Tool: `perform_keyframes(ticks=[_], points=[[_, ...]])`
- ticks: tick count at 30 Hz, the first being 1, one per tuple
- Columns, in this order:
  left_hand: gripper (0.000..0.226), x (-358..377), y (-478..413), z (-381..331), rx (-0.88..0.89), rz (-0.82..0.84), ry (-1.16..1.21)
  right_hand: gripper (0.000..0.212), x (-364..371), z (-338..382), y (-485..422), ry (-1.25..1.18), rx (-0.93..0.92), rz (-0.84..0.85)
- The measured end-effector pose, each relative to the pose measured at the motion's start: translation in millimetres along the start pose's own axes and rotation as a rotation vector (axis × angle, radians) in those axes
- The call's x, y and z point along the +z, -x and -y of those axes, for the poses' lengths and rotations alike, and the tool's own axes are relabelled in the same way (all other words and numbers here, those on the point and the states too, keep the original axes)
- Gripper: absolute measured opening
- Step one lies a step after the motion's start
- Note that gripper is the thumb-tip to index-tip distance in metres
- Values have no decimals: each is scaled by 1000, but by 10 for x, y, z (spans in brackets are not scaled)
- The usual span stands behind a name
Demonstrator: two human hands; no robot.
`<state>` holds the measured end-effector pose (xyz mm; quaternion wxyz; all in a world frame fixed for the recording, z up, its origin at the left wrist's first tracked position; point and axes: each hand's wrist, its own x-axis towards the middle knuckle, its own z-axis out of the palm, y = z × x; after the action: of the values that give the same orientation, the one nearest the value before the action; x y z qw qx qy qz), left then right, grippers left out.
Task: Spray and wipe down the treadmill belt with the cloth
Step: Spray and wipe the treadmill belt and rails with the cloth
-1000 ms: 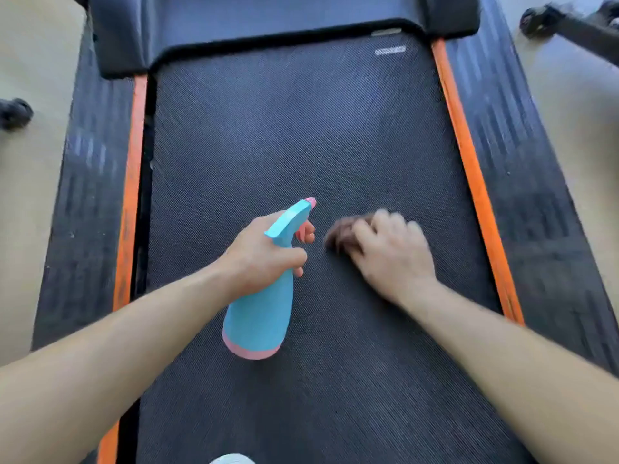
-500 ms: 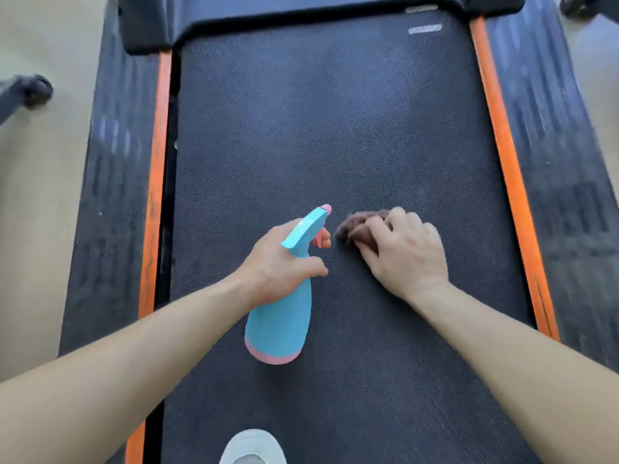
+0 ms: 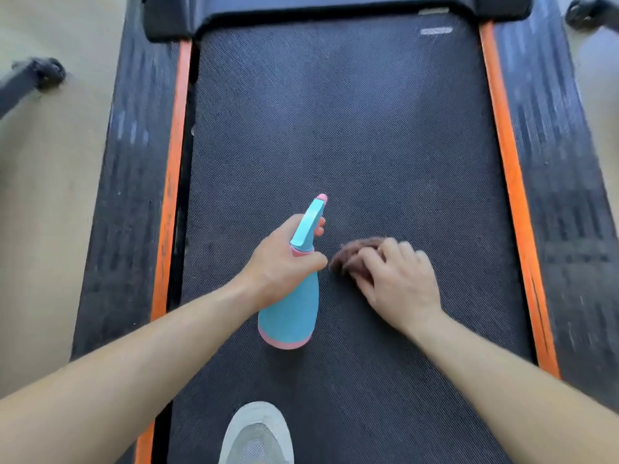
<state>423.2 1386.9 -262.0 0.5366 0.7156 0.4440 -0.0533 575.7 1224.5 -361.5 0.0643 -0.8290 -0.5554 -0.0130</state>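
Observation:
The dark textured treadmill belt (image 3: pixel 335 128) fills the middle of the view. My left hand (image 3: pixel 281 262) grips a light-blue spray bottle (image 3: pixel 291 316) with a pink base and pink nozzle tip, held above the belt with the nozzle pointing forward. Just to its right, my right hand (image 3: pixel 398 279) holds a bunched brown cloth (image 3: pixel 351 252) against the belt; its fingers are curled over the cloth, which is blurred and mostly hidden under the hand.
Orange strips (image 3: pixel 509 182) and dark side rails (image 3: pixel 130 182) run along both sides of the belt. The black motor cover (image 3: pixel 335 8) crosses the top. A grey shoe (image 3: pixel 258 433) stands on the belt near the bottom edge. Black equipment feet (image 3: pixel 43 73) sit on the tan floor.
The view has shifted, and the shoe has come further into sight at the bottom. My right hand and the cloth look blurred with motion; the bottle stays in my left hand.

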Motion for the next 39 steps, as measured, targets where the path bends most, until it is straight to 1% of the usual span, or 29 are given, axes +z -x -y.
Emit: perform_keyframes(ticks=[3,5,6,8,10,12,14,15,16,18,20,22,23,24,25,27,28,29,30,31,33,34,35,37,39], points=[[56,-2,30,70,17,23,58,40,36,-66,-795,6,226,-77],[58,20,31,93,11,-2,123,45,41,-82,-1193,-1,326,-43],[59,38,34,100,5,-16,158,45,45,-41,-1235,10,343,-25],[55,76,36,112,-1,-30,205,39,38,108,-994,53,348,-40],[49,85,81,140,-14,-31,193,32,-14,330,-401,31,269,-69],[50,69,139,241,-18,-35,201,28,-3,477,212,-19,77,-58],[54,26,213,344,-22,-50,227,29,11,397,349,-45,-101,-27],[52,-14,249,373,-26,-65,259,30,28,349,211,-49,-114,-13],[51,-54,274,393,-22,-84,304,33,57,338,-3,-42,-76,-29],[53,-148,307,435,-30,-124,368,38,98,388,-560,-15,103,-88],[61,-253,342,467,-23,-163,412,43,134,428,-1019,-15,256,-45],[68,-347,376,496,-22,-197,445,42,137,550,-1059,-14,310,-21],[70,-374,381,493,-21,-204,447,39,130,621,-918,9,289,-31],[73,-395,389,494,-13,-205,448,35,112,708,-688,24,224,-47],[75,-410,395,494,-8,-207,448,32,93,786,-400,18,125,-54],[76,-422,398,514,-7,-218,454,30,95,844,87,-40,-182,-35],[75,-419,397,532,-11,-218,455,30,116,766,136,-55,-340,-19],[74,-417,408,552,-16,-214,454,30,95,668,59,-65,-447,11],[73,-414,414,580,-15,-214,455,31,94,598,-93,-56,-483,22],[74,-417,422,604,-14,-216,453,32,113,572,-282,-44,-445,5],[77,-421,447,663,-10,-218,459,35,137,584,-746,-29,-192,-64],[76,-428,460,688,-4,-222,469,36,141,600,-973,-15,-69,-74],[75,-438,479,695,-4,-227,474,37,135,638,-1123,1,17,-55],[75,-439,500,705,-10,-242,476,38,112,724,-1112,18,95,-14],[77,-445,499,699,-7,-255,472,35,86,777,-748,1,42,-36]])
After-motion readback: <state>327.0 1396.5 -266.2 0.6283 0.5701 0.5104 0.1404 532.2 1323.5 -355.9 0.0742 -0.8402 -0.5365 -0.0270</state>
